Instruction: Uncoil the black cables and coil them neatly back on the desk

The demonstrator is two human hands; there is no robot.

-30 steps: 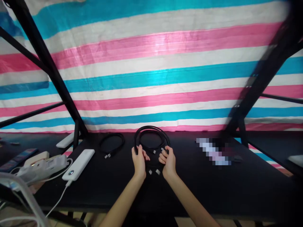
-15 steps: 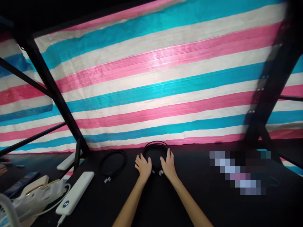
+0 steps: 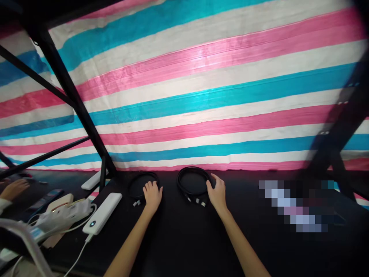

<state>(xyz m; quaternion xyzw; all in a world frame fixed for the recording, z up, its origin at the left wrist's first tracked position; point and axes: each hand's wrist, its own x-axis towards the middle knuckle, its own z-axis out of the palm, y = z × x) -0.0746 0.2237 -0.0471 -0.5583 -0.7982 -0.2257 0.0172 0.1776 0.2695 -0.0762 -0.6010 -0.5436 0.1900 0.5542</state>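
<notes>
- Head view: two bare hands reach over one black table [image 3: 178,246], where two coiled black cables lie side by side, well apart.
- The left hand [image 3: 152,197] is palm down at the right side of the left coil [image 3: 144,173], its fingers slightly bent; whether they grip the cable I cannot tell.
- Two pale connectors [image 3: 137,203] sit together at the near side of that coil.
- The right hand [image 3: 216,192] is at the right edge of the right coil [image 3: 180,186] — thumb and forefinger parted, no firm hold visible, contact unclear.
- Three light connector ends [image 3: 197,200] show at the near side of that coil.
- To the left: one white power bank [image 3: 102,213] with one white cord [image 3: 76,256] plugged in, one white power strip [image 3: 65,215], one phone [image 3: 46,200].
- One other person's hand [image 3: 17,188] — far left edge.
- Behind: one striped sheet [image 3: 201,115].
</notes>
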